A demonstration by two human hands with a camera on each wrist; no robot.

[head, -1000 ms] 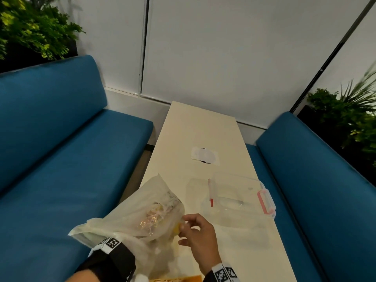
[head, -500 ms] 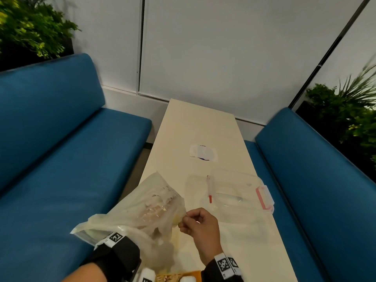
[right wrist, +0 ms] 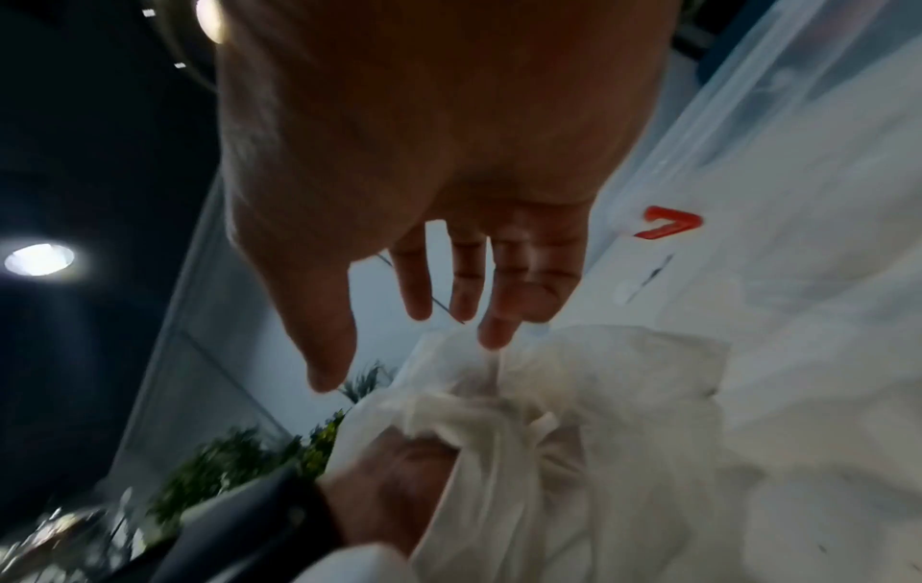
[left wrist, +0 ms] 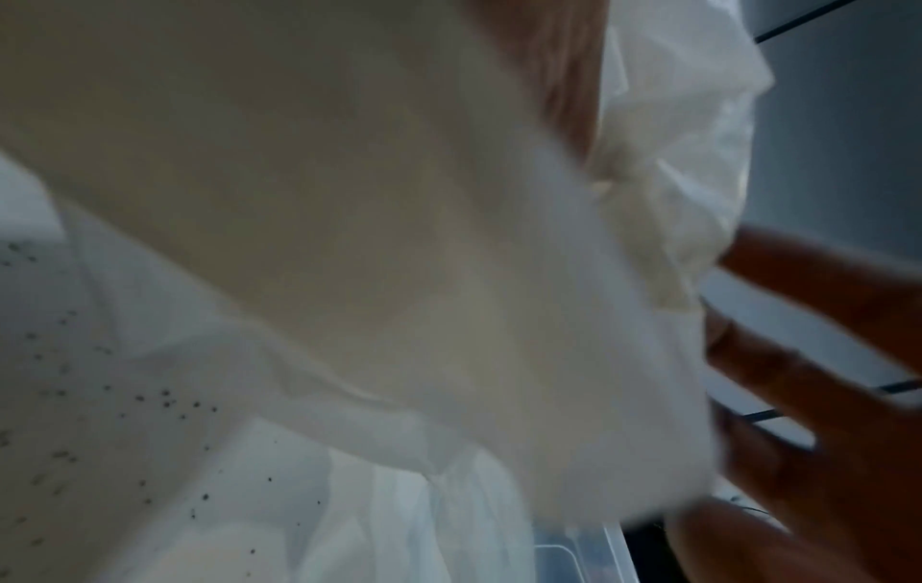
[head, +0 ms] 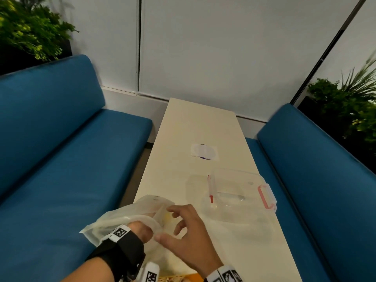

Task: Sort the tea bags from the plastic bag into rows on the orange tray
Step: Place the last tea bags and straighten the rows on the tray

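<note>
A crumpled translucent plastic bag (head: 130,215) lies low over the near left part of the white table (head: 199,123). My left hand (head: 142,231) grips its bunched plastic, seen close in the right wrist view (right wrist: 394,477). A faint yellow shape (head: 167,217) shows through the bag; no tea bag is plainly visible. My right hand (head: 173,224) hovers beside the bag with fingers spread and holds nothing. One of its fingertips (right wrist: 494,335) touches the bag (right wrist: 573,394). A sliver of the orange tray (head: 181,278) shows at the bottom edge.
A clear lidded box (head: 240,192) with pink latches (head: 266,197) lies right of the bag, a red and white stick (head: 210,188) on it. A white sticker (head: 204,152) sits farther along the table. Blue benches (head: 61,159) flank both sides.
My right hand let go of its pinch at the bag's edge and spread its fingers. The bag sank and flattened, and my left hand moved forward with it.
</note>
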